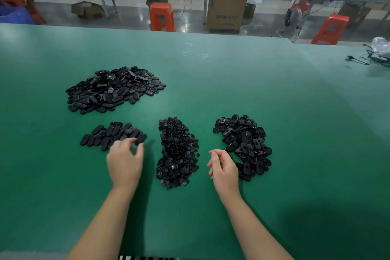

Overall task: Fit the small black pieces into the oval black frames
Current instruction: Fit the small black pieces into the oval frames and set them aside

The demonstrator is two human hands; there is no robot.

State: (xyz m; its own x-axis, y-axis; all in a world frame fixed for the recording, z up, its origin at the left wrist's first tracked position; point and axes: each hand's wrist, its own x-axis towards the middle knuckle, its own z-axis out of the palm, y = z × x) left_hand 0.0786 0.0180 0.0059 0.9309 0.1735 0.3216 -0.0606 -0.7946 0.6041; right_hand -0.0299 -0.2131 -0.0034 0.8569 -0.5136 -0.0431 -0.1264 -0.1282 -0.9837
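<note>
While the left hand [125, 161] reaches with curled fingers into the small cluster of oval black plastic frames [114, 135] near the green table's [232, 82] front edge, I cannot tell if it grips one. The right hand [223, 168] hangs loosely curled, empty, between the heap of small black pieces [177, 152] and another frame pile [244, 141].

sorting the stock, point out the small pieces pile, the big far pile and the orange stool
small pieces pile [177, 154]: head view, pile's middle
big far pile [115, 88]: head view, pile's middle
orange stool [162, 16]: head view, its front

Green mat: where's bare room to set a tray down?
Free: the far half of the green mat, right of the big far pile, and the near strip between the forearms. Crowded: the row of three piles, small pieces in the middle.
</note>
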